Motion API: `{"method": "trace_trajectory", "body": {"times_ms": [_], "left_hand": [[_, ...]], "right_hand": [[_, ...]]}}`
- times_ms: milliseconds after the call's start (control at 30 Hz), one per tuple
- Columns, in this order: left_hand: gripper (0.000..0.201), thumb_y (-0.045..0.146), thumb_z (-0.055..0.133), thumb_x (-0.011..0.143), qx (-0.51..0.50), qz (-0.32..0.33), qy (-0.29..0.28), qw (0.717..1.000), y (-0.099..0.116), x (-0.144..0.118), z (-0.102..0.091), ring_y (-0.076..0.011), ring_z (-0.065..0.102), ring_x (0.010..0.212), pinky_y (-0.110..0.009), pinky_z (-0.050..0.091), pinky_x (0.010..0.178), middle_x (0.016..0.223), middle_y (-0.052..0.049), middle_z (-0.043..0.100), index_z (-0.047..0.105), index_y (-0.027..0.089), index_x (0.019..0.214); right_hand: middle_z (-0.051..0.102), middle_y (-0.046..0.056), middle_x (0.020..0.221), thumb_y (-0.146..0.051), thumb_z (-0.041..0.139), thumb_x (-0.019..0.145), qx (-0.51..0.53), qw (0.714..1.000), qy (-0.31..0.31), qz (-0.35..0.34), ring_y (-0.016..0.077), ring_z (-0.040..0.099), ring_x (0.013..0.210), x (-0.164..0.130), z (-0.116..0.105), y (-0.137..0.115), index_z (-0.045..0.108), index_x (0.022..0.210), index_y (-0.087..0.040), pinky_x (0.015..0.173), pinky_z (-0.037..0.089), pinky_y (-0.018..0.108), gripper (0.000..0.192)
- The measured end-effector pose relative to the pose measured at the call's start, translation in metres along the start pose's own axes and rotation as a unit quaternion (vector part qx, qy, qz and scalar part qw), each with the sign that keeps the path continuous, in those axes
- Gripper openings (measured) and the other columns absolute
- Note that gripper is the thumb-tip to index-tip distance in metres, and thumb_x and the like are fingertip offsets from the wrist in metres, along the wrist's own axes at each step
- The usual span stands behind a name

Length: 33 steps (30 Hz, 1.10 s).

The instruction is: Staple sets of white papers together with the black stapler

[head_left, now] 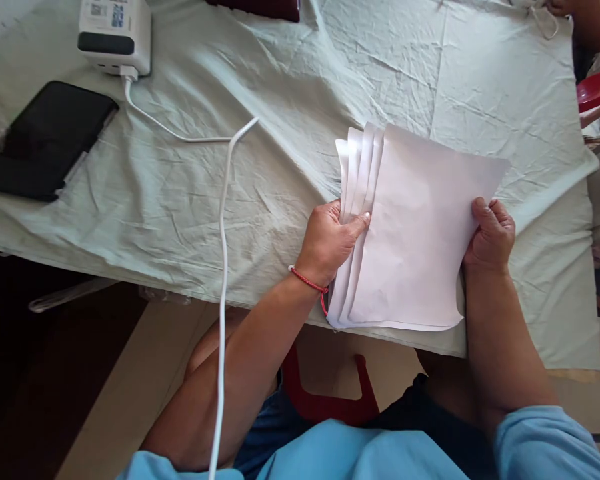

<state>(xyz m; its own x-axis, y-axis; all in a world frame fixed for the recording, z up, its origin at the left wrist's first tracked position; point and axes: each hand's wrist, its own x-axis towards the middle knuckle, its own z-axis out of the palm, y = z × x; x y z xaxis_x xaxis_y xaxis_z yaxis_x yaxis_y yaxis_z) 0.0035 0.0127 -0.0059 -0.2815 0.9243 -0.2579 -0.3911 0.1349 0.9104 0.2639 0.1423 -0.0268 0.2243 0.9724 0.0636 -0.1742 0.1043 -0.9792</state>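
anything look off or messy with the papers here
The paper stack is fanned out on its left edge under the left hand, not squared, and overhangs the table edge. The right hand grips its right side.

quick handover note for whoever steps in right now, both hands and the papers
Left hand: gripping the left edge of the stack of white sheets, thumb pressed on top where the sheets fan out.
Right hand: holding the stack's right edge.
The stack lies at the near edge of the table, on the pale green cloth.
Done: sheets gathered in one pile. Left: left edges are uneven, not squared.
Nearby: white cable, black phone, white charger box.
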Motion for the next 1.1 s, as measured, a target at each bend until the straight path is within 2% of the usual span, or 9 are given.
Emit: {"method": "trace_trajectory", "body": {"times_ms": [167, 300, 367, 467, 600, 733, 933, 1100], "left_hand": [[0.015, 0.029, 0.084, 0.082, 0.025, 0.01, 0.009, 1.0, -0.0022, 0.0007, 0.0004, -0.025, 0.078, 0.093, -0.041, 0.063, 0.094, 0.094, -0.006, 0.084, 0.082, 0.017, 0.092], [0.013, 0.027, 0.079, 0.087, 0.045, 0.023, 0.007, 0.999, -0.0023, 0.001, 0.0014, -0.0275, 0.079, 0.099, -0.041, 0.062, 0.092, 0.099, -0.008, 0.085, 0.082, 0.016, 0.094], [0.014, 0.03, 0.077, 0.091, 0.055, 0.037, 0.008, 0.998, -0.0018, 0.0004, 0.0017, -0.0269, 0.079, 0.1, -0.039, 0.061, 0.093, 0.097, -0.007, 0.085, 0.082, 0.017, 0.092], [0.026, 0.042, 0.075, 0.097, 0.061, 0.058, 0.008, 0.996, -0.0003, -0.001, 0.0018, -0.0255, 0.078, 0.102, -0.037, 0.059, 0.094, 0.095, -0.006, 0.084, 0.082, 0.018, 0.09], [0.036, 0.054, 0.085, 0.089, 0.066, 0.052, -0.001, 0.996, 0.0012, -0.002, 0.0012, -0.0254, 0.078, 0.097, -0.036, 0.059, 0.087, 0.096, -0.006, 0.085, 0.085, 0.019, 0.095], [0.034, 0.049, 0.094, 0.081, 0.073, 0.033, -0.013, 0.997, 0.0002, -0.0015, 0.0, -0.0287, 0.08, 0.102, -0.04, 0.061, 0.093, 0.102, -0.008, 0.088, 0.085, 0.018, 0.093], [0.03, 0.046, 0.091, 0.084, 0.065, 0.013, -0.021, 0.998, -0.0005, -0.002, -0.0005, -0.0315, 0.081, 0.109, -0.044, 0.062, 0.101, 0.11, -0.01, 0.088, 0.087, 0.017, 0.094], [0.028, 0.045, 0.094, 0.08, 0.015, 0.001, -0.019, 1.0, -0.0002, -0.0029, -0.0001, -0.0293, 0.08, 0.103, -0.042, 0.064, 0.096, 0.102, -0.009, 0.087, 0.086, 0.019, 0.088]], "right_hand": [[0.065, -0.004, 0.075, -0.027, 0.099, 0.068, 0.0, 1.0, 0.002, -0.003, 0.0088, 0.053, 0.071, -0.0001, 0.0022, 0.0005, 0.059, 0.072, -0.018, 0.069, 0.05, 0.021, 0.04], [0.06, -0.005, 0.068, -0.029, 0.102, 0.06, -0.002, 1.0, -0.01, -0.006, 0.0068, 0.048, 0.066, -0.0001, 0.0025, -0.0009, 0.055, 0.066, -0.019, 0.064, 0.047, 0.019, 0.048], [0.06, -0.005, 0.068, -0.031, 0.102, 0.058, -0.007, 1.0, -0.015, -0.005, 0.0067, 0.048, 0.065, 0.0001, 0.0024, -0.0012, 0.055, 0.066, -0.019, 0.062, 0.048, 0.019, 0.049], [0.059, -0.006, 0.067, -0.033, 0.102, 0.057, -0.015, 1.0, -0.019, -0.005, 0.007, 0.048, 0.064, 0.0008, 0.0021, -0.0008, 0.055, 0.066, -0.019, 0.06, 0.047, 0.02, 0.05], [0.061, -0.006, 0.068, -0.035, 0.103, 0.056, -0.021, 1.0, -0.021, -0.007, 0.0075, 0.049, 0.065, 0.0014, 0.0016, -0.0003, 0.054, 0.066, -0.02, 0.061, 0.049, 0.021, 0.052], [0.062, -0.005, 0.07, -0.036, 0.103, 0.057, -0.025, 0.999, -0.023, -0.004, 0.0082, 0.051, 0.066, 0.0011, 0.0013, -0.0001, 0.055, 0.067, -0.02, 0.061, 0.05, 0.022, 0.051], [0.064, -0.004, 0.072, -0.033, 0.099, 0.064, -0.017, 1.0, -0.023, -0.01, 0.0087, 0.051, 0.067, 0.0001, 0.0012, 0.0012, 0.056, 0.068, -0.02, 0.064, 0.051, 0.022, 0.045], [0.068, -0.004, 0.078, -0.038, 0.097, 0.072, -0.008, 0.999, -0.036, -0.021, 0.0102, 0.057, 0.076, -0.0007, 0.003, 0.0017, 0.069, 0.082, -0.021, 0.074, 0.055, 0.023, 0.034]]}}
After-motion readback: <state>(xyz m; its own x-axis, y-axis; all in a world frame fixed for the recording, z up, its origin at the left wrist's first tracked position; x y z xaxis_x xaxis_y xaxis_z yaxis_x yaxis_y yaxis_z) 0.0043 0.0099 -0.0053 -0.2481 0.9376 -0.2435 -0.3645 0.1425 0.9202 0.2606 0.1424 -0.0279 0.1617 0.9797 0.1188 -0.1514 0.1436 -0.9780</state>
